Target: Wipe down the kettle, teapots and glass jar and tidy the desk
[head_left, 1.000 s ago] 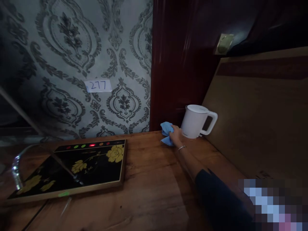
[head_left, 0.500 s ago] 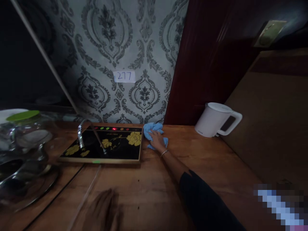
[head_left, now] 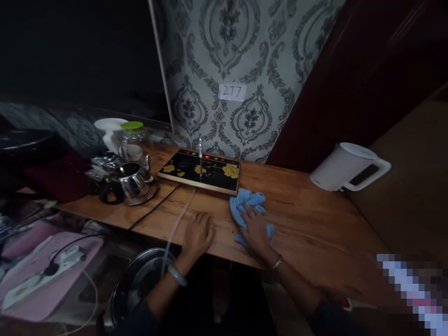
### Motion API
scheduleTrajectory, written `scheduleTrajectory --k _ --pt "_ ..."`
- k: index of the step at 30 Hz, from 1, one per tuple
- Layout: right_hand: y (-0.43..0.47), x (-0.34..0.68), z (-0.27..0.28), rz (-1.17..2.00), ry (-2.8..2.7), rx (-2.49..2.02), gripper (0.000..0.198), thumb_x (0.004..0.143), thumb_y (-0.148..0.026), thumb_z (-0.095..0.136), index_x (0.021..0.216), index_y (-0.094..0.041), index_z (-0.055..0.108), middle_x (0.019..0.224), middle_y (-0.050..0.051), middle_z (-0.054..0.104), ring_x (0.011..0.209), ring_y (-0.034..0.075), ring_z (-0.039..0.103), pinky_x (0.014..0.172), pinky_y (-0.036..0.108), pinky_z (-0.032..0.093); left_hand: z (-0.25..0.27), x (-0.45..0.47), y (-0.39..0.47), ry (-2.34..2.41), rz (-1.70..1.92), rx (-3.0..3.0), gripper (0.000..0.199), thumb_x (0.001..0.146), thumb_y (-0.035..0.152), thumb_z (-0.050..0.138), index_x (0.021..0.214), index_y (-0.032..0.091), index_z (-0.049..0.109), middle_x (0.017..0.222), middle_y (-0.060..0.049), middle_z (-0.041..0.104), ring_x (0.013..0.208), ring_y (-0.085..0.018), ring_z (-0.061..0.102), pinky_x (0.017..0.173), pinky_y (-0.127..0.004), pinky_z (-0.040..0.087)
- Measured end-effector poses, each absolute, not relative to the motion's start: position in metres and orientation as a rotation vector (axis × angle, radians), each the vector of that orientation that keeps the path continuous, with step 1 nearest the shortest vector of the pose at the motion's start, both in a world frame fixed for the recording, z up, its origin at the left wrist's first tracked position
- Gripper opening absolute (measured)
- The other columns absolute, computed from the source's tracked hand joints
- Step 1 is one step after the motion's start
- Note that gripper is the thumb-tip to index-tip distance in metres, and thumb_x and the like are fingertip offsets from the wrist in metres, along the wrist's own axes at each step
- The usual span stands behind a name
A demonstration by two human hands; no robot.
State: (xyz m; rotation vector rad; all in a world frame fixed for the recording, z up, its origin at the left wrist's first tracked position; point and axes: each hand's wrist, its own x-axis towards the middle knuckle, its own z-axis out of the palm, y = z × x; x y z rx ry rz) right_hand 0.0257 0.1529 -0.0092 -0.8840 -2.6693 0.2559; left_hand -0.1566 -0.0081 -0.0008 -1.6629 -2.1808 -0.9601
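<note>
The right hand [head_left: 257, 228] is lying on a crumpled blue cloth [head_left: 255, 199], fingers a bit spread, and the cloth is slanting under them from beside the flat black-and-gold cooker [head_left: 217, 174] toward the brown wooden table's [head_left: 301, 212] front edge. The left hand [head_left: 197, 235] is resting farther off, holding nothing. A round, shiny silver pot [head_left: 137, 185] is standing open, its inside too dark to tell.
</note>
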Motion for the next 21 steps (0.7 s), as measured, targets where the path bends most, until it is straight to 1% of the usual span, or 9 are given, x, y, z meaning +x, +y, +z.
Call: scheduleTrajectory --k 3,5,8,10,11,14,17,19,21 --pt "0.100 0.022 -0.013 0.295 -2.661 -0.862 0.064 0.083 -0.027 0.057 0.147 -0.031 0.056 0.160 0.004 0.047 0.141 0.038 0.044 0.117 0.055 0.036 0.000 -0.157 -0.010 -2.144 -1.130 -1.668 0.030 0.092 0.016 0.049 0.117 0.018 0.066 0.112 -0.012 0.074 0.107 -0.027 0.067 0.096 -0.046 0.055" --pt "0.074 0.010 -0.011 0.341 -2.696 -0.743 0.066 0.083 -0.028 0.058 0.149 -0.034 0.054 0.161 0.001 0.045 0.143 0.037 0.042 0.118 0.056 0.036 0.000 -0.156 -0.014 -2.083 -1.283 -1.624 0.030 0.095 0.017 0.047 0.117 0.019 0.067 0.113 -0.011 0.074 0.108 -0.025 0.067 0.096 -0.044 0.056" --pt "0.057 -0.023 0.003 0.385 -2.735 -0.652 0.070 0.086 -0.033 0.060 0.155 -0.029 0.045 0.168 0.006 0.033 0.150 0.039 0.033 0.118 0.059 0.034 0.001 -0.154 -0.027 -1.988 -1.423 -1.503 0.030 0.098 0.019 0.045 0.119 0.019 0.066 0.121 -0.012 0.072 0.117 -0.025 0.066 0.101 -0.047 0.054" --pt "0.059 -0.050 0.016 0.392 -2.748 -0.724 0.069 0.091 -0.041 0.059 0.157 -0.030 0.041 0.171 0.009 0.026 0.151 0.043 0.028 0.115 0.062 0.034 0.003 -0.152 -0.040 -1.953 -1.448 -1.456 0.030 0.098 0.020 0.047 0.122 0.019 0.065 0.126 -0.013 0.070 0.121 -0.026 0.064 0.105 -0.050 0.052" --pt "0.061 -0.063 0.022 0.398 -2.764 -0.754 0.067 0.093 -0.044 0.058 0.157 -0.031 0.042 0.171 0.009 0.025 0.151 0.044 0.027 0.114 0.064 0.034 0.004 -0.152 -0.047 -1.942 -1.455 -1.448 0.030 0.098 0.020 0.048 0.123 0.019 0.065 0.128 -0.014 0.070 0.123 -0.026 0.063 0.106 -0.050 0.051" --pt "0.062 -0.090 0.034 0.410 -2.819 -0.726 0.055 0.098 -0.045 0.053 0.152 -0.034 0.049 0.169 0.007 0.030 0.149 0.043 0.030 0.113 0.063 0.034 0.006 -0.154 -0.068 -1.903 -1.463 -1.430 0.029 0.097 0.019 0.050 0.124 0.019 0.064 0.127 -0.013 0.070 0.124 -0.025 0.063 0.105 -0.048 0.052" --pt "0.050 -0.088 0.031 0.388 -2.814 -0.592 0.047 0.100 -0.040 0.051 0.147 -0.034 0.055 0.165 0.005 0.039 0.145 0.039 0.036 0.112 0.059 0.035 0.007 -0.160 -0.084 -1.896 -1.441 -1.395 0.029 0.097 0.019 0.052 0.123 0.019 0.064 0.122 -0.011 0.072 0.119 -0.025 0.065 0.101 -0.045 0.054" --pt "0.042 -0.068 0.022 0.368 -2.794 -0.485 0.047 0.099 -0.035 0.054 0.145 -0.036 0.056 0.163 0.002 0.043 0.142 0.037 0.038 0.112 0.057 0.035 0.007 -0.163 -0.091 -1.923 -1.441 -1.371 0.027 0.097 0.019 0.052 0.121 0.020 0.065 0.117 -0.010 0.073 0.114 -0.024 0.066 0.097 -0.043 0.056" --pt "0.040 -0.038 0.009 0.332 -2.779 -0.403 0.051 0.095 -0.028 0.058 0.145 -0.039 0.056 0.163 0.001 0.043 0.142 0.036 0.039 0.112 0.057 0.035 0.007 -0.163 -0.095 -1.953 -1.458 -1.356 0.026 0.097 0.019 0.052 0.119 0.020 0.066 0.114 -0.009 0.074 0.111 -0.023 0.067 0.096 -0.043 0.056"
